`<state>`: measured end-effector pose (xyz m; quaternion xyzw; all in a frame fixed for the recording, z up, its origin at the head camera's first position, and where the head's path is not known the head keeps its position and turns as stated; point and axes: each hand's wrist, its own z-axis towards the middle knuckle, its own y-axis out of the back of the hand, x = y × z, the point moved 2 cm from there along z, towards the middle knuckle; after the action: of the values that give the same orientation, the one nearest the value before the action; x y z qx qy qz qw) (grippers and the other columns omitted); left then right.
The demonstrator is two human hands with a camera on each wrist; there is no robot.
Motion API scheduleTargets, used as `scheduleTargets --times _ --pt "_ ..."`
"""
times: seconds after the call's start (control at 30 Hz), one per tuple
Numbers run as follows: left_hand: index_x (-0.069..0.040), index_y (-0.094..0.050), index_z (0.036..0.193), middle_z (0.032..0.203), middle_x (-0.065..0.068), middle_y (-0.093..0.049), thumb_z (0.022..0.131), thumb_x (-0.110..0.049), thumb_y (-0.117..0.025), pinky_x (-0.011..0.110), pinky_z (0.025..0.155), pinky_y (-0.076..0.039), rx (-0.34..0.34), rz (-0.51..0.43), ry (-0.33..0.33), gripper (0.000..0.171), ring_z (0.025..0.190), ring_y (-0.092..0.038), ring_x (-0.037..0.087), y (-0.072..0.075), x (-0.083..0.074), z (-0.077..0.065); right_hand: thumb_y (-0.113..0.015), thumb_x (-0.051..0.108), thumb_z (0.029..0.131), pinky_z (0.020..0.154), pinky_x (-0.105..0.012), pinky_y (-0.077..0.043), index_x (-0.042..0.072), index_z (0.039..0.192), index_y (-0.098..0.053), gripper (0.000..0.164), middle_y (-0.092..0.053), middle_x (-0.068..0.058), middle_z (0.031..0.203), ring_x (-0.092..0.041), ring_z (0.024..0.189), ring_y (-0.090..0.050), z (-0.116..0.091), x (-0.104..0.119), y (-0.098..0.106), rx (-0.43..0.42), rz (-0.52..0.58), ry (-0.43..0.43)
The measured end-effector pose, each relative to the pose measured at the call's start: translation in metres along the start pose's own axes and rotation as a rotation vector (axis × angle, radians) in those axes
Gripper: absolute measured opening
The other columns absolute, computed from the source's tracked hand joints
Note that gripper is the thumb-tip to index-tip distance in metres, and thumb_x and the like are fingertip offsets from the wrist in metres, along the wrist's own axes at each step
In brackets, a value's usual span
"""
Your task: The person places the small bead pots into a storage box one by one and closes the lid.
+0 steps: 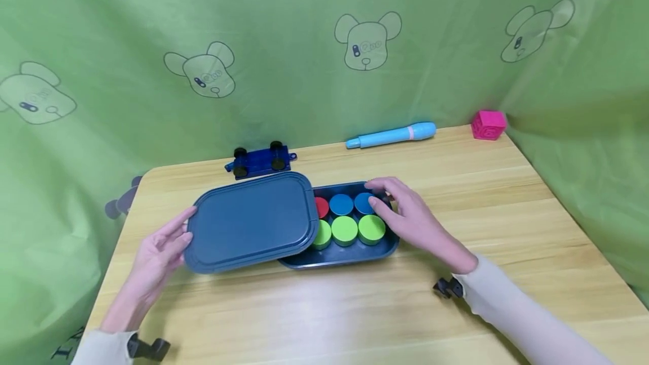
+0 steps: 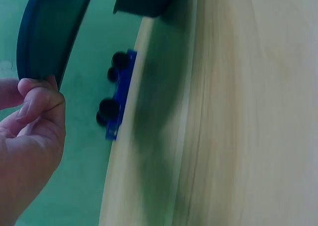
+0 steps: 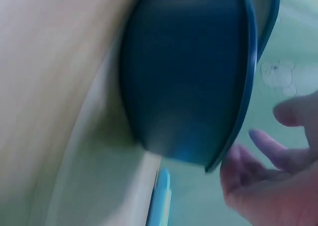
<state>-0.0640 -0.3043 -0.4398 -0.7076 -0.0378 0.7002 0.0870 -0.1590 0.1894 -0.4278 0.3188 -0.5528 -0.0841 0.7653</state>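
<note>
My left hand pinches the left end of a dark blue lid between thumb and fingers. The lid is tilted and overlaps the left part of a dark blue rectangular box. Inside the box, green round pieces line the near side; blue round pieces and a red one are behind them. The lid hides the box's left portion. Over the box's right end is my right hand, thumb and index finger apart above a blue piece. In the right wrist view, its lower fingers are by the box rim.
Behind the lid, a blue toy wagon with black wheels lies wheels up. A light blue pen-shaped object lies along the table's back edge. At the back right corner sits a pink cube. A green curtain hangs behind the wooden table.
</note>
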Motion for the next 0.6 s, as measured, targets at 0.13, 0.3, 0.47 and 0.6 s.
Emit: scheduleTargets --times 0.13,0.3,0.47,0.6 --pt "-0.007 -0.048 0.165 0.102 -0.003 -0.067 0.111 0.005 -0.057 0.02 0.049 -0.031 0.035 -0.028 0.019 0.057 0.065 -0.054 0.003 -0.015 0.005 0.013 -0.061 0.018 0.114 0.085 -0.035 -0.061 0.007 0.156 -0.056 0.044 -0.075 -0.016 0.127 -0.033 0.098 -0.073 0.001 0.012 -0.009 0.009 0.201 -0.027" --pt "-0.008 -0.046 0.167 0.103 -0.003 -0.065 0.111 0.001 -0.06 0.016 0.053 -0.04 0.047 -0.025 0.037 0.057 0.066 -0.055 0.003 -0.034 0.009 0.024 -0.059 0.017 0.115 0.082 -0.038 -0.062 0.01 0.162 -0.049 0.048 -0.075 -0.019 0.124 -0.045 0.096 -0.07 0.002 0.019 -0.018 0.039 0.354 -0.039" --pt "-0.006 -0.044 0.167 0.104 -0.004 -0.061 0.111 0.0 -0.06 0.017 0.052 -0.034 0.053 -0.024 0.043 0.058 0.065 -0.054 0.003 -0.053 0.014 0.032 -0.06 0.014 0.114 0.08 -0.035 -0.06 0.009 0.161 -0.051 0.048 -0.073 -0.015 0.123 -0.037 0.097 -0.069 0.002 0.019 -0.021 0.029 0.394 -0.059" --pt "-0.005 -0.041 0.168 0.104 -0.004 -0.062 0.111 0.0 -0.059 0.018 0.052 -0.033 0.076 -0.029 0.046 0.06 0.064 -0.054 0.002 -0.067 0.016 0.039 -0.064 0.014 0.112 0.077 -0.03 -0.057 0.01 0.157 -0.057 0.045 -0.067 -0.014 0.121 -0.024 0.094 -0.066 -0.001 0.019 -0.019 0.0 0.389 -0.062"
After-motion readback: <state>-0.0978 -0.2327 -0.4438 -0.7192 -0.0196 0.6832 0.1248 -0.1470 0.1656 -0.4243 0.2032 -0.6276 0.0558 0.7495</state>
